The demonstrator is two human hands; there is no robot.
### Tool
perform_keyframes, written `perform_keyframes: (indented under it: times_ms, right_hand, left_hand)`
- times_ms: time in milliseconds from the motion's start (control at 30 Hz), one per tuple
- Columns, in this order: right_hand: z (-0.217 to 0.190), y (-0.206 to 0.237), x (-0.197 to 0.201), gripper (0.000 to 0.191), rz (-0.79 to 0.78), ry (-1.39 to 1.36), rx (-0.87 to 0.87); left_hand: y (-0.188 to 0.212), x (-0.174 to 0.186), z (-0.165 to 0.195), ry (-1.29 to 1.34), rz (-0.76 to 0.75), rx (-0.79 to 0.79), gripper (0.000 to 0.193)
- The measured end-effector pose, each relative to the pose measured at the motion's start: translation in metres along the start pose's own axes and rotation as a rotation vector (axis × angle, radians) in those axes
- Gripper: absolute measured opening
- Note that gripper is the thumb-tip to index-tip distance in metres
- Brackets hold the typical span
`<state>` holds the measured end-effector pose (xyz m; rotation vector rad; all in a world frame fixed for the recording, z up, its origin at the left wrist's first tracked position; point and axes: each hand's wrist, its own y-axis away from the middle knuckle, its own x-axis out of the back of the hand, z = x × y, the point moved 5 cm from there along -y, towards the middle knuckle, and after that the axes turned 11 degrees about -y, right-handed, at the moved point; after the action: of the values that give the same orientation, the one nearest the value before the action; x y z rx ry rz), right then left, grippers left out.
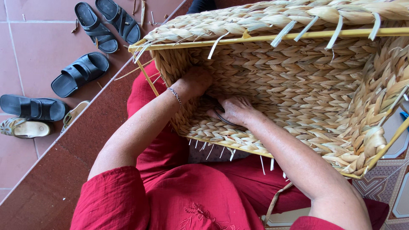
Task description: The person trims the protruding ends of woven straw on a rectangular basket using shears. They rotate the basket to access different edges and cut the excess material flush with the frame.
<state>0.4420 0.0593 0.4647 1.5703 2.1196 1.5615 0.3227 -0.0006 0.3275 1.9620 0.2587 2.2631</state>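
- A big woven basket (298, 81) of pale braided straw lies tipped on the person's lap, its mouth facing the camera; a thin yellow frame (264, 37) runs along the rim, and loose strand ends stick out past it.
- Both hands reach inside the basket, against its inner wall near the bottom left corner.
- Left hand (197, 81) — pressed flat against the weave, knuckles toward the camera. Its fingers are tucked into the corner and hidden, so I cannot tell whether they are spread or closed on anything. A thin silver bracelet (175, 96) sits on the wrist.
- Right hand (236, 110) — lies just beside the left, nearly touching it, fingers curled narrow around a thin dark curved tool (221, 117) (a wire or needle, too small to tell), whose loop shows below the thumb.
- The person wears red sleeves (115, 200) and a red garment that spreads under the basket.
- On the tiled floor (38, 47) to the left, well apart from the basket: several black sandals (81, 72) and one pale patterned sandal (23, 127), with a few straw scraps scattered near them.
- A dark red mat (81, 145) lies between the tiles and the person's lap.
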Motion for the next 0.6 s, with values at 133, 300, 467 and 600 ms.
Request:
perform_keyframes:
  times_ms: [133,300,467,600]
  right_hand:
    - [-0.003,0.005,0.005,0.072,-0.02,0.02,-0.054]
    - [-0.013,0.012,0.009,0.079,-0.077,0.098,-0.089]
    - [-0.029,0.022,-0.003,0.078,-0.031,0.016,-0.205]
    - [-0.055,0.009,-0.011,0.076,0.046,0.103,-0.284]
  left_hand:
    - [-0.006,-0.006,0.004,-0.014,-0.154,0.041,0.021]
    - [-0.013,-0.011,0.005,-0.008,-0.233,0.03,0.021]
    - [-0.022,-0.009,0.007,-0.027,-0.27,-0.049,0.023]
    - [-0.031,-0.007,-0.002,-0.001,-0.278,-0.007,0.024]
